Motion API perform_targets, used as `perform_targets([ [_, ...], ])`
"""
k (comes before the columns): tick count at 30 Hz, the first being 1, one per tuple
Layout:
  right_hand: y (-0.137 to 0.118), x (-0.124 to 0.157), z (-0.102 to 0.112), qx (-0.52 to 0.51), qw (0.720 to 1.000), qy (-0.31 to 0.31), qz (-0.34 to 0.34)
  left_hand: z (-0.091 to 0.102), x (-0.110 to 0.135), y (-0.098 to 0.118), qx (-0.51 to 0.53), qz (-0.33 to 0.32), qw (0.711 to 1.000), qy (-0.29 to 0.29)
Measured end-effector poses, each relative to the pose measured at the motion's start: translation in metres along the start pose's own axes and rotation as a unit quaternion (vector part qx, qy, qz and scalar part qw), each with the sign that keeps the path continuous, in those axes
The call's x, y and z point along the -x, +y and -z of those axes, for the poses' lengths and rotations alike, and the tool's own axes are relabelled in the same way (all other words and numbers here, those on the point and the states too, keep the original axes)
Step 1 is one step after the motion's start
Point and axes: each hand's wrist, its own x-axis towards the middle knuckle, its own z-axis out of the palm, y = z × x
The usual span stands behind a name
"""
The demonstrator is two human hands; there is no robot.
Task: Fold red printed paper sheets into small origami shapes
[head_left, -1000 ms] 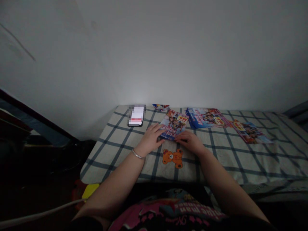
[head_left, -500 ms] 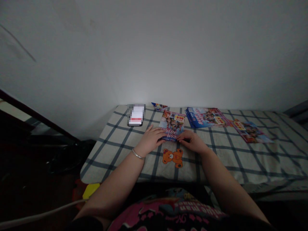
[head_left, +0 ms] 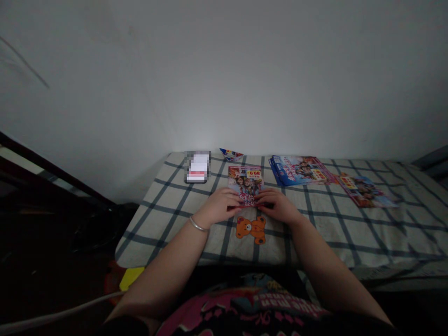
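A colourful printed flyer [head_left: 247, 181] lies in front of me on the checked tablecloth, its near edge between my two hands. My left hand [head_left: 224, 204] pinches the flyer's near left corner, thumb low and fingers on top. At the near right corner, my right hand [head_left: 275, 203] grips it the same way. The near edge looks slightly raised; whether it is folded under I cannot tell. Just below the flyer, an orange bear print [head_left: 250, 228] shows on the cloth.
Against the wall sits a small folded paper piece [head_left: 231, 154]. A phone [head_left: 198, 170] with a lit screen lies to the left. On the right are a stack of flyers [head_left: 297, 170] and another flyer [head_left: 366, 190]. The tablecloth [head_left: 157, 224] ends at the left edge.
The flyer has shifted slightly left and nearer, and now lies straighter. My left hand has closed on its near left corner; my right fingers have moved onto its near right corner.
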Motion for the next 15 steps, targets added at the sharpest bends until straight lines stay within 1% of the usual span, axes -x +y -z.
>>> perform_targets([
  [3, 0.0014, -0.0001, -0.0013, -0.017, 1.000, -0.002, 0.005, 0.0002, -0.0001, 0.0020, 0.027, -0.002, 1.000, 0.003],
  [6, 0.0009, 0.0001, -0.0009, -0.033, 0.999, -0.009, 0.007, 0.0001, 0.0002, 0.0021, 0.028, -0.003, 0.999, 0.014],
  [11, -0.0038, 0.0008, 0.0024, -0.035, 0.999, -0.010, -0.015, -0.0002, 0.0011, -0.0012, 0.025, 0.004, 0.999, 0.034],
  [13, -0.0054, 0.0013, 0.0034, -0.031, 0.998, -0.012, -0.046, -0.0011, 0.0015, -0.0026, 0.015, 0.039, 0.998, 0.040],
  [15, -0.0061, 0.0017, 0.0032, -0.007, 0.995, -0.009, -0.097, -0.0026, 0.0017, -0.0036, -0.006, 0.099, 0.994, 0.054],
])
